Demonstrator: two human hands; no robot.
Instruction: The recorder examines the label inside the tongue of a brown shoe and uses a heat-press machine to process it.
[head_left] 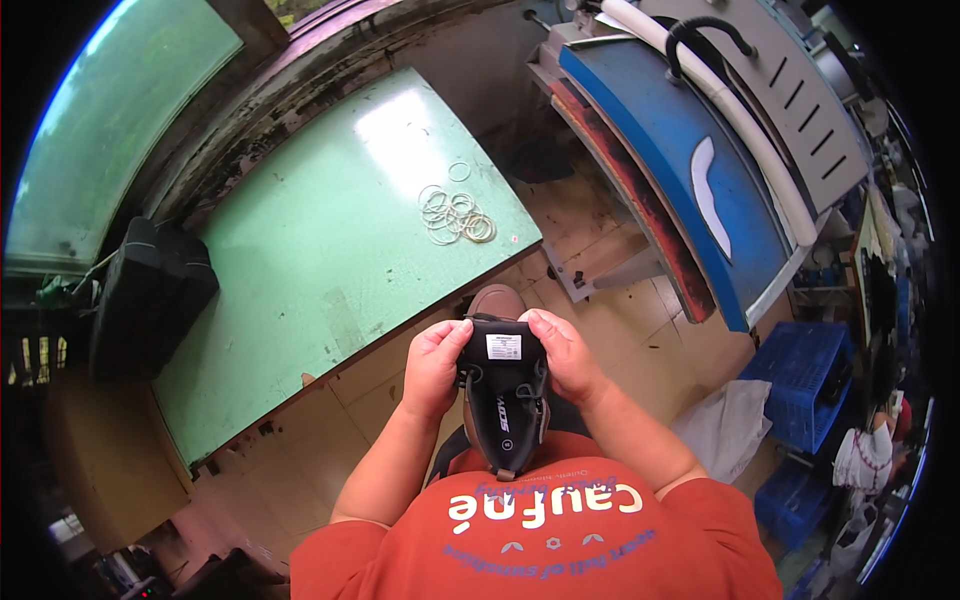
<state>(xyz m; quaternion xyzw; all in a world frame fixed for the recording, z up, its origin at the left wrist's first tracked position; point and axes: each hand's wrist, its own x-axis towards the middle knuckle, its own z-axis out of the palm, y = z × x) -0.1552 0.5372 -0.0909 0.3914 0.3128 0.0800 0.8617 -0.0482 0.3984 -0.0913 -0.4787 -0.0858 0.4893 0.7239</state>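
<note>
Close in front of my red shirt is a dark shoe (492, 410), its opening facing up and its heel end towards me. Its insole is black with pale lettering. The black tongue (480, 345) is spread flat and carries a white printed label (503, 347). My left hand (436, 362) pinches the left edge of the tongue between thumb and fingers. Opposite it, my right hand (562, 357) pinches the right edge. Just beyond the tongue shows a rounded brown toe (496, 299); whether it belongs to this shoe I cannot tell.
A green-topped table (300, 270) lies ahead and left, bearing several thin pale rings (455, 215). Black padded blocks (150, 280) stand at its left end. A large blue and grey machine (650, 130) fills the far right. Blue crates (800, 380) and a whitish bag (725, 425) are at right.
</note>
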